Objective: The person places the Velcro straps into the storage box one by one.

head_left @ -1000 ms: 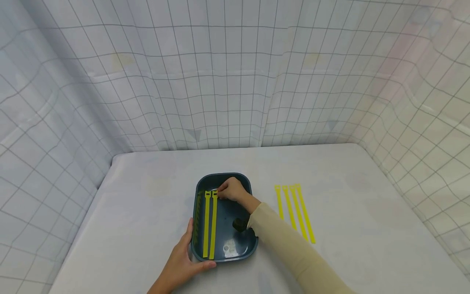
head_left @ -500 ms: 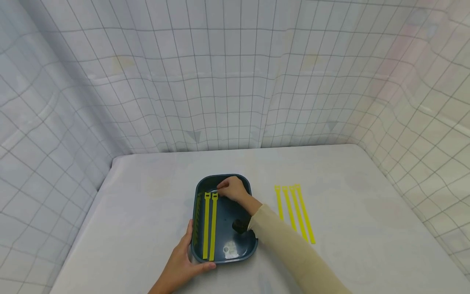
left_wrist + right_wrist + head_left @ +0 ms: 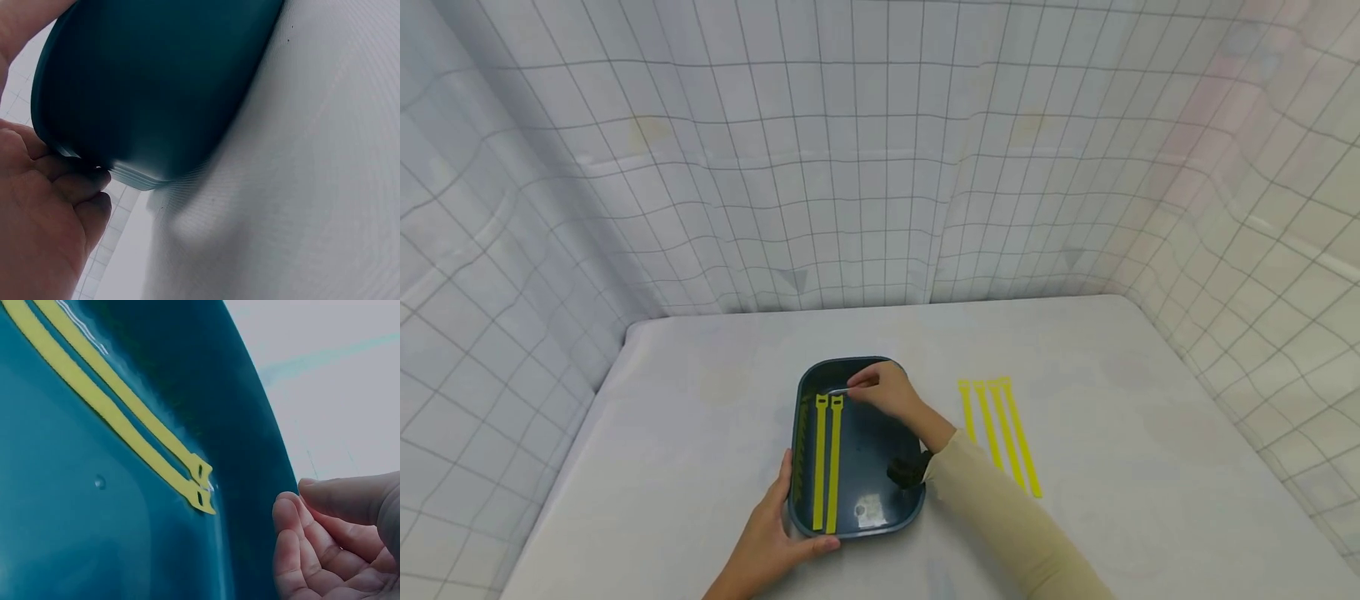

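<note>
A dark blue-green tray [image 3: 872, 450] sits on the white-covered table. Two yellow hook-and-loop cable ties, the left one [image 3: 818, 467] and the right one [image 3: 834, 467], lie side by side along its left half, slotted heads at the far end. My left hand [image 3: 766, 537] grips the tray's near left corner, thumb at the front and fingers along the left side; the left wrist view shows fingers [image 3: 90, 194] curled against the rim. Over the tray's far end is my right hand [image 3: 887, 390], its fingers loosely bent with nothing between them, apart from the tie heads [image 3: 201, 499].
Several more yellow cable ties [image 3: 1000, 429] lie in a row on the table right of the tray, partly hidden by the right sleeve [image 3: 1000, 517]. Grid-patterned white curtains [image 3: 850, 167] enclose the table [image 3: 1112, 433] at the back and sides.
My right hand has come away from the head of the right cable tie and shifted slightly right, its fingers loosening. My left hand and the tray stay as they were.
</note>
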A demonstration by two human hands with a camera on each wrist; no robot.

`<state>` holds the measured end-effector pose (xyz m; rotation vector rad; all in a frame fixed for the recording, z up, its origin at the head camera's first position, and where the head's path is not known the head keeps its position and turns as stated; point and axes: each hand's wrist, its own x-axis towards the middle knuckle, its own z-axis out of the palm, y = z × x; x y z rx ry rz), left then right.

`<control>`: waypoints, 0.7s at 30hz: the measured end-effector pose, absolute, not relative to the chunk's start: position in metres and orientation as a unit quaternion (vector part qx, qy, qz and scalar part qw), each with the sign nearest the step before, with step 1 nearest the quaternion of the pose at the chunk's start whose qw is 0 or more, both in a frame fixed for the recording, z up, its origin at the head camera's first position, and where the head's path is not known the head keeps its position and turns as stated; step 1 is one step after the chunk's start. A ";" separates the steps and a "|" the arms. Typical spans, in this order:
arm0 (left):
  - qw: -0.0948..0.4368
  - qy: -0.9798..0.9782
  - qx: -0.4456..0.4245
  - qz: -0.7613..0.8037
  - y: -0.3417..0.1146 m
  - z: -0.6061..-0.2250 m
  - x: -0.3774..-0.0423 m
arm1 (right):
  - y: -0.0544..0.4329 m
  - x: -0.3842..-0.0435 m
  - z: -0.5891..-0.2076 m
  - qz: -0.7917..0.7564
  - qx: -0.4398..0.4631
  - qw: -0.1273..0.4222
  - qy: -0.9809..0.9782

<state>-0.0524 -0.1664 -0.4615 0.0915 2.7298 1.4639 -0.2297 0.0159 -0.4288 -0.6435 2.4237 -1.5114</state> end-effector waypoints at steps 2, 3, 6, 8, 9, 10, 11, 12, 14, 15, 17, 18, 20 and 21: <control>0.019 0.882 0.031 0.470 -0.166 -0.462 -0.052 | 0.020 -0.229 -0.427 -0.523 -0.215 0.106 0.818; 0.018 0.882 0.032 0.469 -0.166 -0.462 -0.052 | 0.022 -0.228 -0.426 -0.529 -0.213 0.106 0.814; 0.019 0.883 0.031 0.468 -0.166 -0.463 -0.052 | 0.027 -0.223 -0.415 -0.546 -0.205 0.107 0.805; 0.019 0.883 0.031 0.468 -0.167 -0.462 -0.052 | 0.029 -0.223 -0.412 -0.552 -0.198 0.106 0.803; 0.019 0.883 0.030 0.467 -0.167 -0.462 -0.052 | 0.031 -0.223 -0.411 -0.554 -0.195 0.106 0.802; 0.019 0.883 0.029 0.467 -0.167 -0.462 -0.052 | 0.032 -0.223 -0.410 -0.555 -0.192 0.104 0.803; 0.020 0.883 0.028 0.468 -0.167 -0.462 -0.052 | 0.033 -0.227 -0.414 -0.555 -0.190 0.101 0.804; 0.019 0.882 0.028 0.469 -0.167 -0.462 -0.052 | 0.034 -0.226 -0.413 -0.555 -0.187 0.101 0.804; 0.016 0.881 0.030 0.471 -0.167 -0.463 -0.052 | 0.037 -0.227 -0.411 -0.558 -0.183 0.098 0.804; 0.015 0.880 0.031 0.473 -0.167 -0.463 -0.052 | 0.039 -0.227 -0.410 -0.559 -0.180 0.095 0.804; 0.014 0.879 0.034 0.475 -0.167 -0.464 -0.052 | 0.043 -0.228 -0.408 -0.562 -0.171 0.091 0.804; 0.013 0.879 0.035 0.475 -0.167 -0.464 -0.053 | 0.044 -0.228 -0.408 -0.562 -0.165 0.088 0.806; 0.012 0.879 0.036 0.475 -0.167 -0.465 -0.053 | 0.047 -0.230 -0.408 -0.561 -0.158 0.081 0.808; 0.012 0.880 0.036 0.474 -0.168 -0.465 -0.053 | 0.049 -0.231 -0.408 -0.561 -0.154 0.079 0.810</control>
